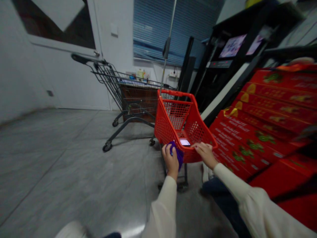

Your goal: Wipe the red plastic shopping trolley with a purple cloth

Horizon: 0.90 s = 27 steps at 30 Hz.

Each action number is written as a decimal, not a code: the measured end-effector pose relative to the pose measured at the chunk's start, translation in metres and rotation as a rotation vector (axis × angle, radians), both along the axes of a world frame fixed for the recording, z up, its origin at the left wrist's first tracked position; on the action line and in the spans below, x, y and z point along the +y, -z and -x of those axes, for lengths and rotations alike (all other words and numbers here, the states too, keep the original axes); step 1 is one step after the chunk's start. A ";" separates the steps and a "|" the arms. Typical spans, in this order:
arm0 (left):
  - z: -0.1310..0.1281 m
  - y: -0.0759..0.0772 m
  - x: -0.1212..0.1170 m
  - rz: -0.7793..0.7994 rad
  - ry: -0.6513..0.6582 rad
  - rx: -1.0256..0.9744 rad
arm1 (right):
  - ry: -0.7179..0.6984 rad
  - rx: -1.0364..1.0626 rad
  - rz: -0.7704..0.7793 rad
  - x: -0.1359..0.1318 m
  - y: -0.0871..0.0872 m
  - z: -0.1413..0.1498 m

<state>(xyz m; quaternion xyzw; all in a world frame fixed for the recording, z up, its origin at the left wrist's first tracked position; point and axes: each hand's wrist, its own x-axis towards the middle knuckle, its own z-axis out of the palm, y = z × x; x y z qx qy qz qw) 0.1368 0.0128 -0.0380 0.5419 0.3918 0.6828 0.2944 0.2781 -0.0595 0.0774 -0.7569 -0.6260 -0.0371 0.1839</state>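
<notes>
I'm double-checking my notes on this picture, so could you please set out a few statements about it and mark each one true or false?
1. The left hand holds a purple cloth. True.
2. A phone with a lit screen lies inside the red basket. True.
3. The right hand is also holding a cloth. False: no cloth shows in the right hand, which is at the rim of the red basket.
4. The metal cart is on the right side of the picture, beyond the boxes. False: the metal cart is left of the red basket.
5. The boxes on the right are mostly red. True.
</notes>
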 end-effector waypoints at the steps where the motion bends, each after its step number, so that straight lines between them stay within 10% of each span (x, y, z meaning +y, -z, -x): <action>1: 0.000 -0.001 0.002 0.009 0.016 0.010 | 0.002 -0.020 0.006 -0.001 -0.002 -0.005; 7: -0.012 0.000 -0.014 -0.134 0.024 0.094 | -0.155 -0.175 0.034 0.003 -0.006 0.018; 12: -0.015 0.006 -0.017 -0.068 0.013 0.078 | -0.003 -0.092 -0.086 0.010 0.004 0.052; 27: 0.007 -0.012 -0.001 -0.191 -0.031 0.162 | -0.149 -0.013 -0.170 -0.001 -0.001 0.037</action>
